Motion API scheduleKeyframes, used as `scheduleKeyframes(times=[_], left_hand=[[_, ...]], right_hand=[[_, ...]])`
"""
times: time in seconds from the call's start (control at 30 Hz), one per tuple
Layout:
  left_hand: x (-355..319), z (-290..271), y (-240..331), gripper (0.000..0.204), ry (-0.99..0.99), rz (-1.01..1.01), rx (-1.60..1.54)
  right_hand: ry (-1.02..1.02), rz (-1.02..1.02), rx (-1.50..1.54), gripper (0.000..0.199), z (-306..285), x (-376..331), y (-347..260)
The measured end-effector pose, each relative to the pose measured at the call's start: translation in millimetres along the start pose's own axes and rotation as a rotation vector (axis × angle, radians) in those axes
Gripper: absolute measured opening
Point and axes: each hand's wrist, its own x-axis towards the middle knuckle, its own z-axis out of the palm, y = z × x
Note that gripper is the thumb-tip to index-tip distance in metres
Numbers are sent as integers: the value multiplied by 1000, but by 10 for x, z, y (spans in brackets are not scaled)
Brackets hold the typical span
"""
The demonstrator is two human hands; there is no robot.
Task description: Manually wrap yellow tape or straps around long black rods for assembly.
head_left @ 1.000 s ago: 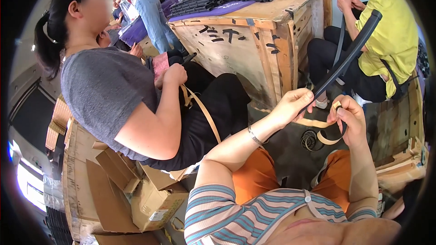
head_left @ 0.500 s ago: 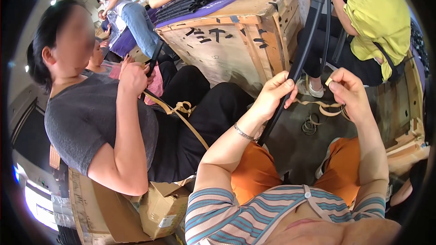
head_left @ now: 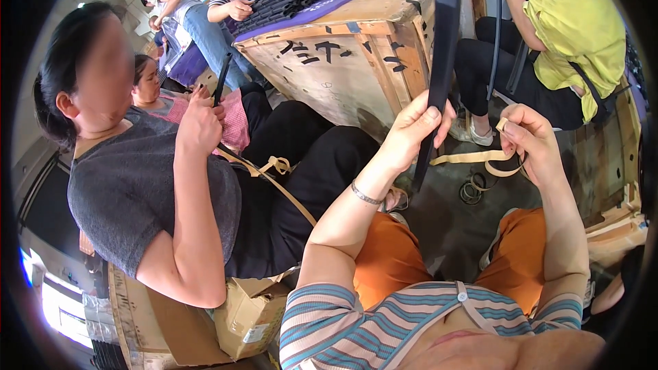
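My left hand [head_left: 410,131] is closed around a long black strip [head_left: 446,34], thumb on its face. The strip stands nearly upright, its broad upper end in front of the wooden crate and its lower end over the floor. To the right, my right hand [head_left: 532,138] pinches the end of a narrow tan tape [head_left: 503,123] between thumb and fingers. More of that tape hangs in loops between my hands, running behind the strip's lower part. Whether the tape touches the strip, I cannot tell.
Close on my left sits a co-worker in grey [head_left: 154,199], holding a black strip with tan tape. Ahead stands a wooden crate [head_left: 329,72] bearing piled black strips [head_left: 295,7]. A person in yellow [head_left: 576,41] sits ahead right. A cardboard box [head_left: 250,315] is at lower left.
The black strip has turned in my left hand, its top shifting left and up and its broad face showing more. My right hand stays nearly in place, still pinching the tape.
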Motion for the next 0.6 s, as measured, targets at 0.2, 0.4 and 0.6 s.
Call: scheduleKeyframes(times=[0.2,0.4,0.6], left_hand=[[-125,-40,-84,27,74,-234,200],[-139,141,-224,21,85,-347,192],[-269,153,-283,23,-35,-369,238]], right_hand=[[-49,43,-34,12,13,62,-93],[41,-111,-167,10,-108,-39,-94],[-15,-29,-125,14,-12,-122,-7]])
